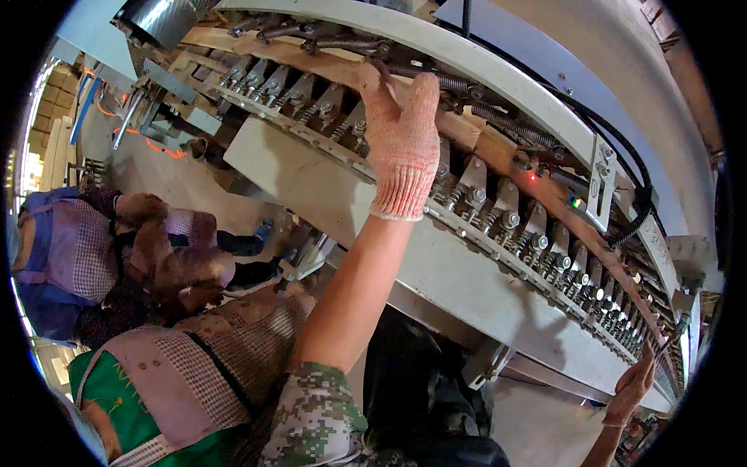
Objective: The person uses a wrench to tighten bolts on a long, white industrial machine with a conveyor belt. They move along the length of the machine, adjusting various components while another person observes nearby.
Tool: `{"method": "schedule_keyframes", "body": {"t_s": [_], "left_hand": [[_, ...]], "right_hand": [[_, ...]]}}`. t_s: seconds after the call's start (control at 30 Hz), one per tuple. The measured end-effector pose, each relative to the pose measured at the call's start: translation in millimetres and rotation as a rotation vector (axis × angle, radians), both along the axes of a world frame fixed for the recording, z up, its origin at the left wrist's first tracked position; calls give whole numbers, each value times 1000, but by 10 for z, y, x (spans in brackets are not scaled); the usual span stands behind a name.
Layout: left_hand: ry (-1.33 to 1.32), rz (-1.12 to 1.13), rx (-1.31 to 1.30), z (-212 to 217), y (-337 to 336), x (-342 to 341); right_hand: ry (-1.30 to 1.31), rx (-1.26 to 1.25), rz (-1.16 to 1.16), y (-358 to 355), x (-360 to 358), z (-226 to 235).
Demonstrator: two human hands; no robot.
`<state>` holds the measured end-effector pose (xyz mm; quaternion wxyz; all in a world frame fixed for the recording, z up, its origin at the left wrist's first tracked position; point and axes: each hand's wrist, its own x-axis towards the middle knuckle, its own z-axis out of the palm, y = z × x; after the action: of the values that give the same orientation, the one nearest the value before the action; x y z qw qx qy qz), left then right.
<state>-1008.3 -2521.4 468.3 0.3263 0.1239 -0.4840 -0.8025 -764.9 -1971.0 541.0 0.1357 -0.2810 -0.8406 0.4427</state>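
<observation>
My left hand [401, 136], in a pale knitted work glove with reddish marks, reaches over a long machine bed. Its thumb and fingers are spread apart on a thin brown wood strip [490, 148]. The strip runs along the curved bed, between spring-loaded metal clamps [510, 218] and a row of dark coil springs [513, 128]. Far to the right, my right hand [636, 381], also gloved, is raised beside the strip's far end. Its fingers are small and partly hidden, so their grip cannot be made out. A red light spot shows on the strip.
A pale metal beam [311, 163] runs along the machine's near side. Black cables [615, 132] loop over the far rail. At left are a person in a checked apron [82, 249] and another person in green with a checked apron [175, 373], close to my left arm.
</observation>
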Motion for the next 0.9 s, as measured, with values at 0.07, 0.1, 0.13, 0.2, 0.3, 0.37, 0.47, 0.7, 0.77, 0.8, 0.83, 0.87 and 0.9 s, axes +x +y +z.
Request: {"method": "schedule_keyframes", "body": {"t_s": [0.07,0.1,0.13,0.2,0.3,0.37,0.47,0.7,0.77,0.8,0.83,0.87,0.9], "left_hand": [[-3,1,-132,-97,-49,-17],[-11,-16,-148,-119,-42,-26],[-21,-28,-164,-133,-26,-9],[16,2,-168,-218,23,-15],[50,50,-401,-337,-10,-29],[-9,61,-458,-335,-4,-31],[-34,123,-591,-304,-27,6],[-184,83,-621,-47,139,42],[-335,50,-555,86,220,97],[-359,59,-686,155,213,174],[-375,66,-819,231,252,224],[-388,103,-956,399,255,341],[-272,153,-769,561,422,380]], "right_hand": [[19,-84,-79,-27,36,-148],[25,-59,-45,44,94,-232],[30,-33,-6,140,180,-310],[-7,-7,29,117,218,-362],[-19,-14,123,347,354,-597],[9,-15,140,297,436,-694],[-136,-99,73,13,387,-565],[-83,-147,77,95,579,-592],[-154,-176,-82,-318,382,-198],[-182,-220,-104,-368,383,-58],[-198,-291,-104,-379,443,79],[-159,-226,-74,-443,343,215],[-120,-146,-72,-499,295,373]]}}
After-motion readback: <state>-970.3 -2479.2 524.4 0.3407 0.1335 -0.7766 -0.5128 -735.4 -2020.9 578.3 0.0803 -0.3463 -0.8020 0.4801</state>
